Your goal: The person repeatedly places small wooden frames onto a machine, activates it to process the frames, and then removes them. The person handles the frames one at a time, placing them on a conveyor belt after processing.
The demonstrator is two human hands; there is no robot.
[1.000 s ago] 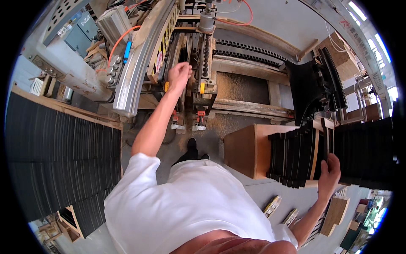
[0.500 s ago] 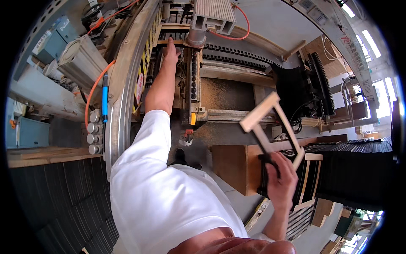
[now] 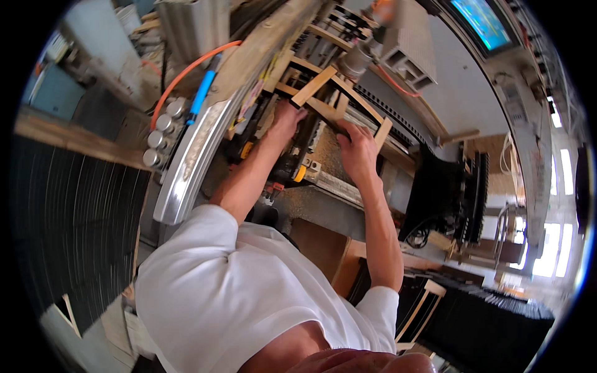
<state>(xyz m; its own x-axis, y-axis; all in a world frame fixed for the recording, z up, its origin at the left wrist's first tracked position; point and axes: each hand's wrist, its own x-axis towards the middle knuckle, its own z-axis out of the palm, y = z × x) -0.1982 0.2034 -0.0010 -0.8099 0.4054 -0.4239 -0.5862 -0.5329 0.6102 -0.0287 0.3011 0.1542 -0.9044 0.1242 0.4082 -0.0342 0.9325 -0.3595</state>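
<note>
A light wooden frame [image 3: 339, 99] made of thin slats lies tilted on the bed of a woodworking machine [image 3: 323, 146]. My left hand [image 3: 287, 118] grips the frame's near left end. My right hand [image 3: 357, 144] holds its lower right side, fingers wrapped over a slat. Both arms reach forward from my white shirt. The frame's far corner is partly hidden among the machine's fixtures.
A curved metal guard rail [image 3: 193, 161] with an orange hose [image 3: 186, 71] and a blue fitting runs at the left. Stacks of dark panels stand at the left [image 3: 68, 211] and lower right [image 3: 491, 317]. A black cable chain [image 3: 454, 193] sits right. A screen [image 3: 485, 22] glows above.
My right hand has lifted the wooden frame from beside me up onto the machine bed. My left hand has come back from deep in the machine and taken the frame's left end.
</note>
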